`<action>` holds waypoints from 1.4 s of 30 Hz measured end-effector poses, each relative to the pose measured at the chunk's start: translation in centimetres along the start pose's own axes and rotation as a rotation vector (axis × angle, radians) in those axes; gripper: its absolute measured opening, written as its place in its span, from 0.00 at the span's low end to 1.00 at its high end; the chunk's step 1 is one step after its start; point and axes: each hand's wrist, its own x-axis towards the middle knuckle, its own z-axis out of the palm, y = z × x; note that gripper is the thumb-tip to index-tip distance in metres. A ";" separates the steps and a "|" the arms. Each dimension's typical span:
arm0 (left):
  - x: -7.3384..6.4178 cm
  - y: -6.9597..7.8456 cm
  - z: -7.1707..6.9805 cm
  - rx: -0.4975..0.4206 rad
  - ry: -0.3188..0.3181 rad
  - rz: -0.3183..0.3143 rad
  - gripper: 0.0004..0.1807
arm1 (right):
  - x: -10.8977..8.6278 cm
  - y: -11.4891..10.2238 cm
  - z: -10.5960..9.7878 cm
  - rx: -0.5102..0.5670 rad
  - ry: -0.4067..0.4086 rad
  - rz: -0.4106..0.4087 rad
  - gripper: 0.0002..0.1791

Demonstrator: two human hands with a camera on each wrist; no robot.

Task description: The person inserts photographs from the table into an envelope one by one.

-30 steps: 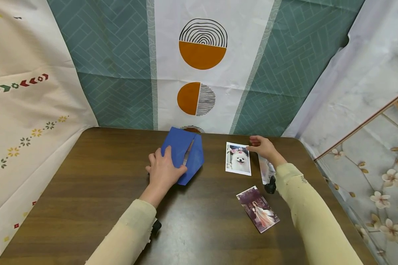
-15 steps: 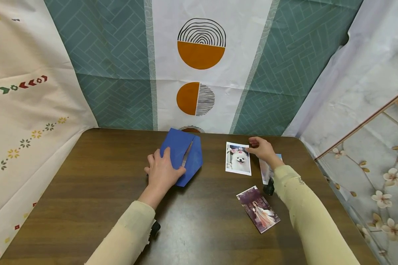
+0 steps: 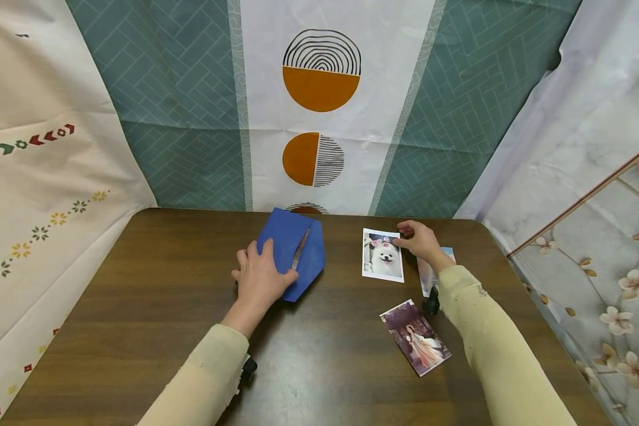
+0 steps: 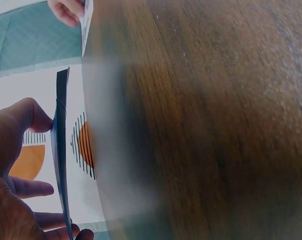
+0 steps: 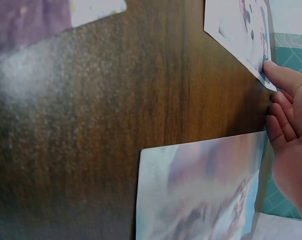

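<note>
My left hand [image 3: 261, 275] holds a blue paper envelope [image 3: 284, 234] with a slit-like gap along its flap. In the left wrist view the envelope [image 4: 61, 130] shows edge-on, raised above the table, thumb on one face and some fingertips past its lower edge. My right hand [image 3: 420, 239] pinches the upper right corner of a white-bordered photo of a white dog [image 3: 383, 260]. The right wrist view has the thumb on top of that photo's corner [image 5: 260, 75], with the other fingers curled beside it. Under the right wrist lies a pale photo [image 5: 200, 195], partly hidden in the head view.
A purple photo of a figure in a long dress [image 3: 415, 337] lies slanted, nearer the front. All this is on a dark wooden table [image 3: 309, 367]. A patterned cloth [image 3: 202, 118] hangs behind the far edge, and floral cloth [image 3: 591, 236] borders the right side.
The envelope has shifted slightly down and left with my left hand. My right hand has edged a little left at the dog photo's corner, uncovering more of the pale photo.
</note>
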 end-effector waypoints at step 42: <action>0.0 0.1 -0.1 0.009 0.020 0.012 0.50 | -0.5 -2.5 -0.1 0.084 0.051 -0.050 0.12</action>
